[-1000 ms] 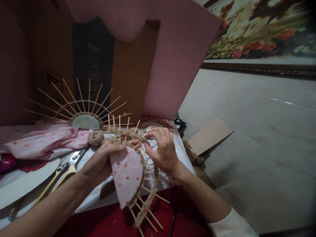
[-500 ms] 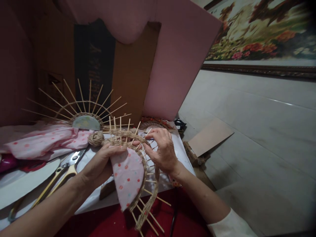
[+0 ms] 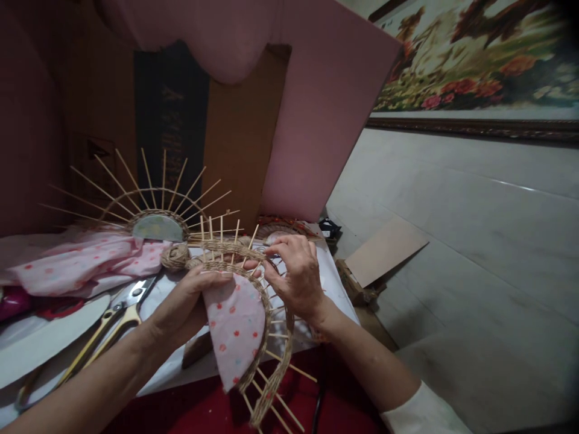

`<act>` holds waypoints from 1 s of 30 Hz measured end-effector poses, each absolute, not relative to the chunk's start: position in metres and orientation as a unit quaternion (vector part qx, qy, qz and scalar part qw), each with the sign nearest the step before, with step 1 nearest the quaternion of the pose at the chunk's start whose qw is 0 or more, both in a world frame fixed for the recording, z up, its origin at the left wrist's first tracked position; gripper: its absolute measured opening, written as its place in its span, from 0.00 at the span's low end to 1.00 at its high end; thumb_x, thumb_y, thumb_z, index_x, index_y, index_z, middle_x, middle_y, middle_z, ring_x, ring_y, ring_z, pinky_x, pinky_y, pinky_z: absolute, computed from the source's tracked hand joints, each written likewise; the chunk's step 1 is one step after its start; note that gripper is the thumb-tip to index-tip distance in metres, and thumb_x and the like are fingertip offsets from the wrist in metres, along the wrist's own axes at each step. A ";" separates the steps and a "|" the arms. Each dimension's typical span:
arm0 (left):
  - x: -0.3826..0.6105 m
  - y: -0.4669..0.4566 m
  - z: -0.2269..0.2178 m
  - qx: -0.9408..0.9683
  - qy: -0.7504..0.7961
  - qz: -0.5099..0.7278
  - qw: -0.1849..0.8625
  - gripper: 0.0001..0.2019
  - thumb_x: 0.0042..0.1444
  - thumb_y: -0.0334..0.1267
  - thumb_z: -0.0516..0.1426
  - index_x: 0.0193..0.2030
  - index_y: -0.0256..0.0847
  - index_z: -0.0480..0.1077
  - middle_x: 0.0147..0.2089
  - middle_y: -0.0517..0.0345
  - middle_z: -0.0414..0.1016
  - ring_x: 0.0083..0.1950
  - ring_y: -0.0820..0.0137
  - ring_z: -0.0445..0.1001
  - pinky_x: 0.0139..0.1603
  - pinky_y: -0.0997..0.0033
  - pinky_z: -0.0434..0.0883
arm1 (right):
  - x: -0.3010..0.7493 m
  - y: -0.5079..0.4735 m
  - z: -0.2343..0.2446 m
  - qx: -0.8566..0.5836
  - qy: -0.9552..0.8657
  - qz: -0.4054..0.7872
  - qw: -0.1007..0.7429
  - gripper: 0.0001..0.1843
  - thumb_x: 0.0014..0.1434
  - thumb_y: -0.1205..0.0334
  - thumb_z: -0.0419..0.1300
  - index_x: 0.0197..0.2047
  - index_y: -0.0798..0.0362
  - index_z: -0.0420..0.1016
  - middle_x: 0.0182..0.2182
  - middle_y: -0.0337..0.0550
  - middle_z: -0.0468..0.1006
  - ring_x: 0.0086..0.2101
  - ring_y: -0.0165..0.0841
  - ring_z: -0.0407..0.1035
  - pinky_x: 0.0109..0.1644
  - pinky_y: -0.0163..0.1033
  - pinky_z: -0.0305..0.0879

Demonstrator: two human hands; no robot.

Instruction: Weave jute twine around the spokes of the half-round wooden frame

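from where i stand, the left hand (image 3: 187, 295) holds a half-round piece of pink dotted fabric, woven brown twine and pale thin sticks (image 3: 239, 325) above the near edge of the white-covered surface (image 3: 332, 283). its grip is closed on the piece's upper corner, thumb in front, fingers behind. the curved side faces three o'clock, with sticks fanning from twelve round to five.

the right hand (image 3: 296, 274) has a narrow grip, thumb and forefinger pinched on the outer twine band at one o'clock; i cannot tell which strand.

from the piece, a round ball of brown twine (image 3: 175, 256) sits at ten o'clock, just beside crumpled pink dotted cloth (image 3: 85, 262). at nine lie metal shears with cream handles (image 3: 126, 304), blades pointing to one, beside a flat white rounded sheet (image 3: 49, 343). a pale-green half-round frame with long spread sticks (image 3: 158, 226) stands near eleven, before a large pink-and-brown cardboard box (image 3: 321, 120).
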State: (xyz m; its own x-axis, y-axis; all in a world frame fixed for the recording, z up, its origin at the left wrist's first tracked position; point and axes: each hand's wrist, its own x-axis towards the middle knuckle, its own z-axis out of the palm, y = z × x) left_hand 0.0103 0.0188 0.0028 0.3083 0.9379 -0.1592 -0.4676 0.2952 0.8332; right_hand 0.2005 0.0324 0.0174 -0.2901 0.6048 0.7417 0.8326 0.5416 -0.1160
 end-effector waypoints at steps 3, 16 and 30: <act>0.011 0.018 0.005 0.338 0.341 0.485 0.731 0.01 0.43 0.27 0.62 0.25 0.31 0.76 0.23 0.51 0.76 0.22 0.70 0.71 0.24 0.74 0.68 | 0.202 0.029 0.020 -0.450 -0.794 -0.143 0.382 0.05 0.56 0.62 0.59 0.38 0.51 0.72 0.40 0.45 0.73 0.44 0.39 0.63 0.48 0.45 0.55; 0.010 0.021 -0.001 0.340 0.345 0.472 0.736 0.04 0.44 0.29 0.62 0.26 0.29 0.77 0.24 0.49 0.77 0.23 0.69 0.72 0.25 0.73 0.68 | 0.200 0.033 0.015 -0.465 -0.791 -0.135 0.373 0.05 0.56 0.62 0.60 0.37 0.52 0.71 0.39 0.43 0.73 0.43 0.39 0.62 0.48 0.44 0.54; 0.012 0.018 0.004 0.317 0.333 0.478 0.748 0.06 0.42 0.27 0.62 0.30 0.29 0.77 0.24 0.50 0.77 0.23 0.70 0.72 0.25 0.74 0.69 | 0.199 0.032 0.018 -0.472 -0.788 -0.064 0.390 0.03 0.56 0.64 0.60 0.36 0.52 0.71 0.37 0.43 0.74 0.41 0.37 0.64 0.46 0.42 0.56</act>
State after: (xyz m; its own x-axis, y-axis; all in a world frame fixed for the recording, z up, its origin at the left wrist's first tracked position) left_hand 0.0119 0.0182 0.0036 0.3199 0.9272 -0.1949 -0.5037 0.3407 0.7939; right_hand 0.1986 0.0324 0.0178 -0.2496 0.6936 0.6758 0.7936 0.5464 -0.2676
